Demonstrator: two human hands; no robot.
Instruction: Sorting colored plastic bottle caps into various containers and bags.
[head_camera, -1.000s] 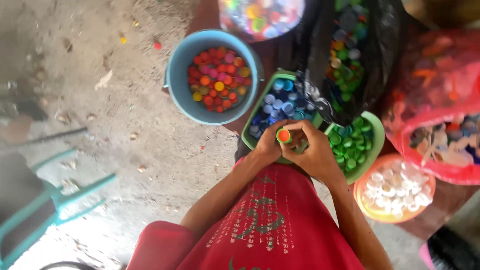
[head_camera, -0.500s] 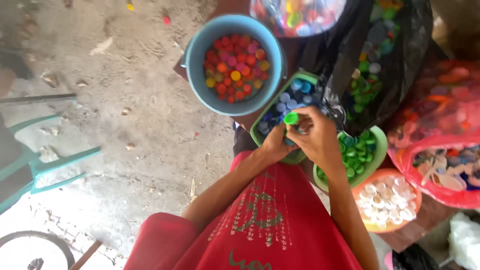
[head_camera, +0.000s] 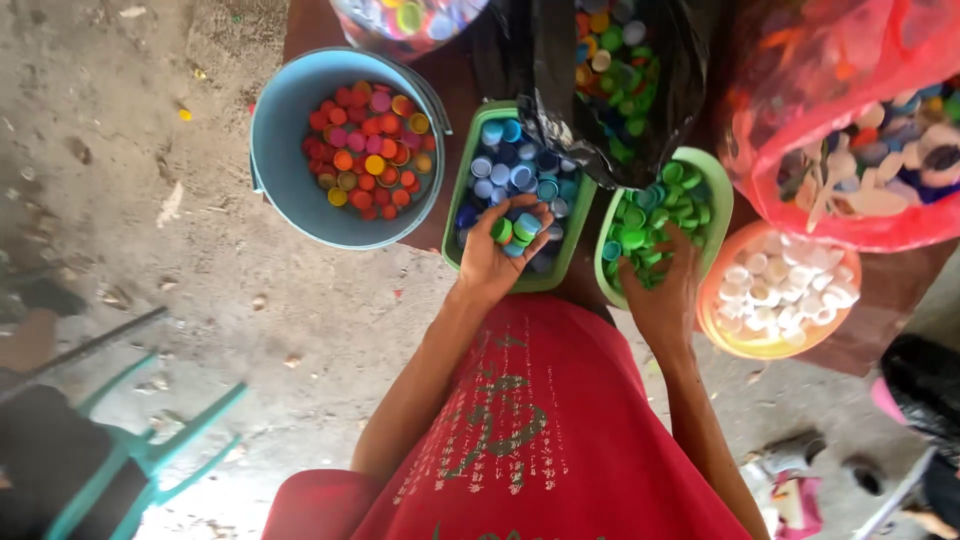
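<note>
My left hand (head_camera: 497, 255) is cupped palm-up over a green rectangular tray (head_camera: 455, 200) of blue bottle caps (head_camera: 510, 170). It holds a few caps, green and blue ones, in its palm. My right hand (head_camera: 665, 295) rests back-up in a round green bowl (head_camera: 722, 200), with its fingers down among the green caps (head_camera: 650, 215). Whether those fingers grip a cap is hidden. Both arms reach forward over my red shirt (head_camera: 540, 440).
A blue bucket (head_camera: 268, 150) of red, orange and pink caps stands at the left. An orange bowl (head_camera: 720, 330) of white caps sits at the right. Behind are a black bag (head_camera: 560, 110) of mixed caps, a red bag (head_camera: 800, 100) and a clear container (head_camera: 410, 15). A teal stool (head_camera: 150, 450) stands on the concrete floor.
My hands were together over the trays with one cap pinched between them. They have parted: the left stays above the blue caps, the right has dropped into the green bowl.
</note>
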